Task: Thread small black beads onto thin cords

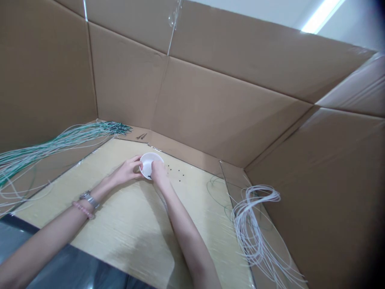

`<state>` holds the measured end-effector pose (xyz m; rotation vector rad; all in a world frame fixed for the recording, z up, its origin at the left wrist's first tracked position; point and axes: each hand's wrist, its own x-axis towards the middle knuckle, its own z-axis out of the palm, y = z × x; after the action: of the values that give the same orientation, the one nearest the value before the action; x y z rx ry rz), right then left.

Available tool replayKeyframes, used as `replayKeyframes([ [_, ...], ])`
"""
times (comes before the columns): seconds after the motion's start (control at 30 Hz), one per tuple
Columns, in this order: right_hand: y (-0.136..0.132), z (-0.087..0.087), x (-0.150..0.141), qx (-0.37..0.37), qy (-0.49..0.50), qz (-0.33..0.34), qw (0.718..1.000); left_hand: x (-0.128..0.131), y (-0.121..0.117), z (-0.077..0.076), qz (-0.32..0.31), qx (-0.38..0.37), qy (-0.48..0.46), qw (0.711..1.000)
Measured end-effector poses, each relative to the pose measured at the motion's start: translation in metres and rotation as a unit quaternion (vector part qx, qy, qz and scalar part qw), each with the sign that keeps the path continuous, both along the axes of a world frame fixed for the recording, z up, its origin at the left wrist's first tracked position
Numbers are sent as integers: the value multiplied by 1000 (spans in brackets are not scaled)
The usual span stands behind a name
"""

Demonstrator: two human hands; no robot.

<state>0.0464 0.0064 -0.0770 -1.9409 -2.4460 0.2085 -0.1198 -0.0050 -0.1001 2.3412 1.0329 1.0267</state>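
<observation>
A small white bowl (149,163) sits just above the table near its far edge, held between both hands, with its round mouth facing up. A few tiny black pieces (149,176) lie inside it, partly hidden by the fingers. The left hand (128,170) curls around the bowl's left side, and the right hand (159,172) grips the near side, its fingers (155,165) reaching over the rim; neither hand is spread wide. More black beads (174,173) are scattered on the pale wood-grain table (120,224) just right of the bowl. A bundle of green and white wires (60,144) lies at the left, a loose coil of white wire (255,224) lies at the right, and thin green wire (215,188) lies beside it. Two small dark items (141,136) rest on a cardboard strip at the far edge. Tall cardboard panels (210,100) wall in the far and side edges of the table.
</observation>
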Motion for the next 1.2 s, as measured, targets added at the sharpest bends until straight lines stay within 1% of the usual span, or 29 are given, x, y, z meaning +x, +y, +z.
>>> replayKeyframes([
  [0.13,1,3,1,-21,26,-4,999,0,0,-1,6,-5,0,1000],
  [0.2,4,10,4,-30,52,6,998,0,0,-1,11,-10,-1,1000],
  [0.27,9,20,13,-33,82,13,996,0,0,0,19,-15,-2,1000],
  [0.37,19,38,41,-24,119,-1,993,-2,2,-2,36,-24,-7,999],
  [0.47,26,48,79,-18,135,-53,989,-5,5,-4,53,-29,-14,998],
  [0.53,29,46,100,-28,137,-93,986,-7,7,-6,62,-31,-18,997],
  [0.6,30,38,115,-42,144,-125,981,-9,8,-6,70,-31,-20,997],
  [0.7,31,24,122,-66,163,-152,972,-10,8,-6,75,-29,-18,997],
  [0.8,33,15,123,-85,179,-164,966,-10,7,-5,76,-28,-14,997],
  [0.97,36,14,126,-98,195,-173,960,-11,7,-5,76,-25,-8,997],
  [1.2,35,17,124,-109,186,-164,963,-12,7,-4,77,-26,-2,997],
])
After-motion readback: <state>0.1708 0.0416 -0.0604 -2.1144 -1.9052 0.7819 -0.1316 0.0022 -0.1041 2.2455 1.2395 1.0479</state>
